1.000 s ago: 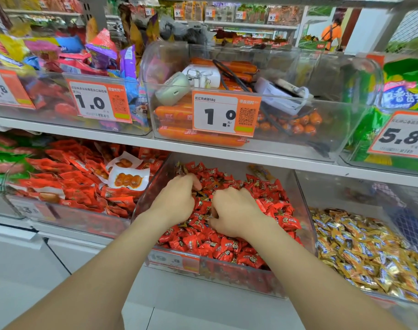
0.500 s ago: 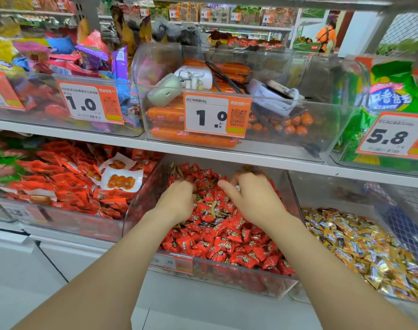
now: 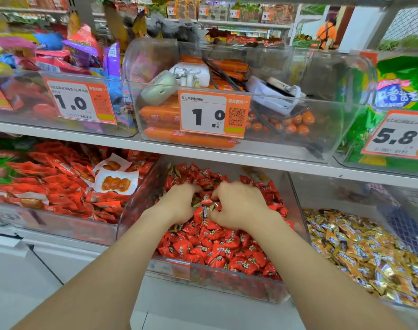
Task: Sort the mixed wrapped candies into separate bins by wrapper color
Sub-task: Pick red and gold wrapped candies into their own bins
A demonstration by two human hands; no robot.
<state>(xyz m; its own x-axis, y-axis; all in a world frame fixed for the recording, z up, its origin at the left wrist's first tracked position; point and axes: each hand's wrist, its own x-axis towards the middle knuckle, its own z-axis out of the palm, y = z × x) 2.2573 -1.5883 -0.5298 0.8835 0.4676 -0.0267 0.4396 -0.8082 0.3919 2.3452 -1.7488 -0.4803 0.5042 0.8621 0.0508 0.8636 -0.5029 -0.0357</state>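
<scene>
Centre frame: left grip (image 3: 179,204) and right grip (image 3: 239,207), fingers curled, pinch gold candies (image 3: 209,209) lying between them atop red candies (image 3: 215,248).

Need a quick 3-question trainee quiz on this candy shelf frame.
1. True or false: the left hand and right hand are both inside the clear plastic bin of red-wrapped candies.
2. The gold-wrapped candies lie on which side of that bin? A left, B right, C above.
3. Fill in: the orange-and-white price tag straight above that bin reads ___.
Key: 1 true; 2 B; 3 1.0.
</scene>
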